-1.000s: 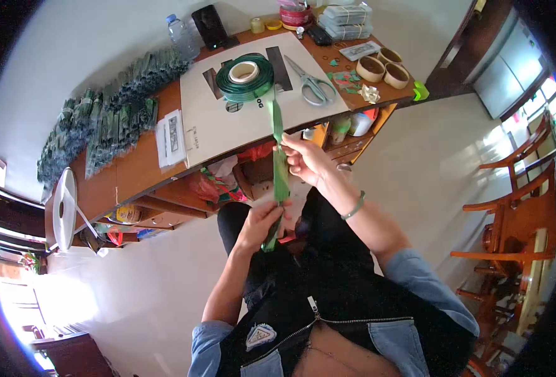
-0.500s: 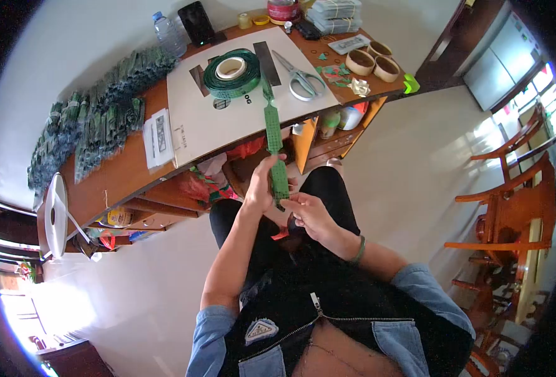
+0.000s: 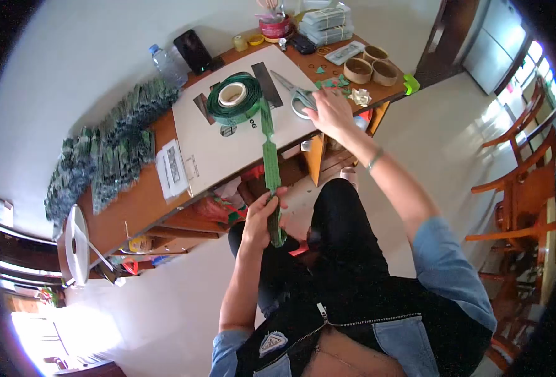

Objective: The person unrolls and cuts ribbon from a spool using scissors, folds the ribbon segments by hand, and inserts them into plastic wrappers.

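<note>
My left hand [image 3: 260, 221] is closed around a green ribbon [image 3: 271, 164] in front of the table's edge, and the ribbon's end hangs below the fingers. From there the ribbon runs up to a green roll [image 3: 234, 98] with a white core, lying on a white board [image 3: 209, 160]. My right hand [image 3: 333, 113] is over the handles of grey scissors [image 3: 292, 90] at the board's right side. Its fingers touch or cover the handles; whether they grip them is hidden.
Bundled green strips [image 3: 111, 151] cover the table's left part. Behind the board stand a bottle [image 3: 167, 66] and a black phone [image 3: 192, 51]. Tape rings [image 3: 357, 71] and a cream bow [image 3: 360, 97] are at the right. A white reel [image 3: 77, 245] is at the left end; wooden chairs [image 3: 523, 188] stand right.
My right hand has left the ribbon and moved up and right to the scissors. My left hand has moved down along the ribbon and still holds it.
</note>
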### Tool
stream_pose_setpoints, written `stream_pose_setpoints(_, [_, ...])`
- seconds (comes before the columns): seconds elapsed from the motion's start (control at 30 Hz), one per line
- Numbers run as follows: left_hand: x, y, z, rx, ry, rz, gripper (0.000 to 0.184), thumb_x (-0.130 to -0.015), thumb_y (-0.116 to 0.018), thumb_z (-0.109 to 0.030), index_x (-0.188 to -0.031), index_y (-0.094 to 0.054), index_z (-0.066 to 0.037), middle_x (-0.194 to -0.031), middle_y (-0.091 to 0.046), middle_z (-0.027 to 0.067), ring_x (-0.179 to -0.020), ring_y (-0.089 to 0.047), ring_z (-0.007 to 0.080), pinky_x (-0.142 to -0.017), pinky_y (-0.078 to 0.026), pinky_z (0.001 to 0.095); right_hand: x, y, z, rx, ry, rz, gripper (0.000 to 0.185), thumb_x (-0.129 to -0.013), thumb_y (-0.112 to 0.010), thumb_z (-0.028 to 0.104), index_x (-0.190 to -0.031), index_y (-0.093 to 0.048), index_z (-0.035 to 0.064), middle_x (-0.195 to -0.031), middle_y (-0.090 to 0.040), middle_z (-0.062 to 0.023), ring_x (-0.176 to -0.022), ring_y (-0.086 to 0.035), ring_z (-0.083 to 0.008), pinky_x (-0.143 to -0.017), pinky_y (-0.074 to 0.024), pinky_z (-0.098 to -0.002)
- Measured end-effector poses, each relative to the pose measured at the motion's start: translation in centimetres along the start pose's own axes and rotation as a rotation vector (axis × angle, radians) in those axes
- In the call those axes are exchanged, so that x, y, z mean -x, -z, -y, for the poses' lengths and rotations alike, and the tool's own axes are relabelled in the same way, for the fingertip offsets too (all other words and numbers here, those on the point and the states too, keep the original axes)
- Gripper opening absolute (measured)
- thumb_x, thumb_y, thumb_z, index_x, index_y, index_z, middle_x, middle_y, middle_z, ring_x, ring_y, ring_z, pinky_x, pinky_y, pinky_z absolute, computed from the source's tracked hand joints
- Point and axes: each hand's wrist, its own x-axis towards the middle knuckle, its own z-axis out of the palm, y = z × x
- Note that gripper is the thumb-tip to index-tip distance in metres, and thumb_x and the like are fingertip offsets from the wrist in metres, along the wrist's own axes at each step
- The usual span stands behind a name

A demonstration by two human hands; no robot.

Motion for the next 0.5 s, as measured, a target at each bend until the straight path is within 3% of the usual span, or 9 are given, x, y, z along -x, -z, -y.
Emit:
stream_pose_setpoints(0.03, [0.4, 0.1, -0.1, -0.011, 0.000, 0.002, 0.024, -0.091, -0.046, -0.014, -0.110, -0.050, 0.000, -0.077, -0.053, 0.0029, -0.050, -0.048, 0.0128, -0.047, -0.041, 0.0267, -1.5, -0.5, 0.0, -0.003, -0.008, -0.007, 0.024, -0.079, -0.061, 0.026, -0.084, -0.059, 0.0027, -0.074, -0.061, -0.0133, -0.066, -0.059, -0.0327, -0.064, -0.0474, -0.0431])
stream_pose_setpoints(0.1, [1.2, 0.5, 0.2, 0.039, 0.028, 0.004, 0.024, -0.091, -0.045, -0.014, -0.110, -0.050, 0.000, -0.076, -0.051, 0.0028, -0.048, -0.047, 0.0124, -0.046, -0.042, 0.0269, -3.7, -1.3, 0.2, 0.070, -0.076, 0.436, 0.027, -0.080, -0.059, 0.026, -0.089, -0.057, 0.0007, -0.076, -0.061, -0.0162, -0.069, -0.060, -0.0328, -0.063, -0.0480, -0.0428])
stream_pose_setpoints(0.2, [2.3, 0.8, 0.4, 0.070, 0.059, -0.012, 0.024, -0.091, -0.045, -0.013, -0.110, -0.049, 0.000, -0.074, -0.050, 0.0029, -0.046, -0.046, 0.0122, -0.046, -0.042, 0.0270, -5.0, -1.1, -1.0, -0.125, -0.166, 0.562, 0.028, -0.082, -0.057, 0.027, -0.091, -0.056, 0.0003, -0.076, -0.062, -0.0159, -0.070, -0.061, -0.0299, -0.059, -0.0491, -0.0401])
stream_pose_setpoints(0.23, [2.8, 1.0, 0.4, 0.077, 0.072, -0.027, 0.024, -0.091, -0.044, -0.013, -0.110, -0.049, 0.000, -0.074, -0.050, 0.0030, -0.045, -0.045, 0.0122, -0.046, -0.041, 0.0271, -5.0, -0.6, -1.3, -0.221, -0.208, 0.628, 0.029, -0.083, -0.055, 0.028, -0.092, -0.055, 0.0002, -0.075, -0.062, -0.0158, -0.071, -0.062, -0.0285, -0.057, -0.0496, -0.0387])
stream_pose_setpoints(0.3, [3.5, 1.3, 0.3, 0.091, 0.082, -0.042, 0.024, -0.091, -0.044, -0.013, -0.110, -0.048, 0.000, -0.073, -0.049, 0.0032, -0.044, -0.044, 0.0121, -0.046, -0.041, 0.0271, -2.3, 3.7, -1.9, -0.945, -0.385, 0.683, 0.026, -0.086, -0.054, 0.027, -0.092, -0.055, 0.0019, -0.064, -0.056, -0.0077, -0.048, -0.054, -0.0119, -0.040, -0.0453, -0.0210])
stream_pose_setpoints(0.37, [4.2, 1.5, 0.1, 0.129, 0.093, -0.031, 0.024, -0.091, -0.044, -0.012, -0.111, -0.048, 0.000, -0.073, -0.049, 0.0040, -0.044, -0.045, 0.0127, -0.045, -0.040, 0.0253, 2.0, 7.2, -2.9, -1.311, -0.361, 0.811, 0.022, -0.088, -0.052, 0.025, -0.091, -0.051, 0.0032, -0.062, -0.054, -0.0041, -0.046, -0.052, -0.0087, -0.039, -0.0441, -0.0209])
stream_pose_setpoints(0.43, [4.7, 1.6, -0.2, 0.148, 0.108, -0.030, 0.024, -0.091, -0.044, -0.012, -0.111, -0.048, 0.000, -0.074, -0.050, 0.0044, -0.044, -0.046, 0.0130, -0.045, -0.040, 0.0243, 6.4, 9.0, -3.1, -1.506, -0.610, 1.141, 0.019, -0.090, -0.049, 0.023, -0.089, -0.048, 0.0043, -0.061, -0.052, -0.0012, -0.046, -0.050, -0.0075, -0.038, -0.0433, -0.0209])
stream_pose_setpoints(0.5, [5.1, 1.6, -0.4, 0.151, 0.141, -0.039, 0.024, -0.090, -0.044, -0.012, -0.110, -0.048, 0.000, -0.073, -0.049, 0.0043, -0.043, -0.044, 0.0128, -0.044, -0.040, 0.0254, 9.8, 9.4, -2.9, -1.440, -0.492, 1.243, 0.019, -0.089, -0.051, 0.023, -0.091, -0.046, 0.0053, -0.061, -0.051, 0.0008, -0.046, -0.050, -0.0068, -0.038, -0.0417, -0.0203])
